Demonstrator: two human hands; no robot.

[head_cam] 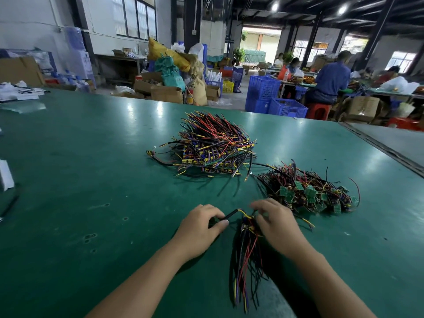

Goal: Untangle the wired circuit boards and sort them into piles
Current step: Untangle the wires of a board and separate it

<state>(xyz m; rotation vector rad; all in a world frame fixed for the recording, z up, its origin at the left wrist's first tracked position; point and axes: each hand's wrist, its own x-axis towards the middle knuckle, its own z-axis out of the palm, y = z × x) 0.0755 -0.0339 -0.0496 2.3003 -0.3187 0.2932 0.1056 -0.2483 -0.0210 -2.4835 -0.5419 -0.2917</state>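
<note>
Now, left hand [199,228] pinching black wire [229,216], right hand [275,226] gripping bristly bundle [247,260]

Left of the left hand [202,223] the green worktop [80,175] lies open, but ahead the stacked pile of wired boards [213,145] and, just beside the right hand [275,223], the tangled heap [307,191] bar the way, with only a narrow strip between them.
</note>
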